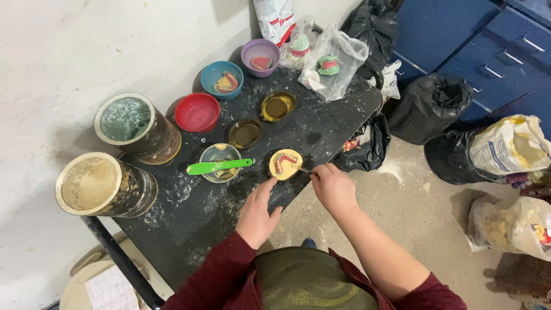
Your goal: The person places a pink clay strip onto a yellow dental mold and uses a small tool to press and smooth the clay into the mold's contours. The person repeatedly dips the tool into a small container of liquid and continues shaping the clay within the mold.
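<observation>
Yellow mould [285, 163] steadied by left hand [257, 211]'s released grip; right hand [333, 186] grasps a thin tool [302, 169].

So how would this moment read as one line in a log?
left hand: steadies yellow mould | right hand: thin tool in mould | nearby: green spatula across cup | surface: black table

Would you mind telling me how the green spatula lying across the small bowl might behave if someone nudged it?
The green spatula rests only on the rim of the small bowl, overhanging both sides, so it would probably pivot or slide off easily. It looks like thin plastic, likely light. Neither the left hand nor the right hand steadies it.
</observation>
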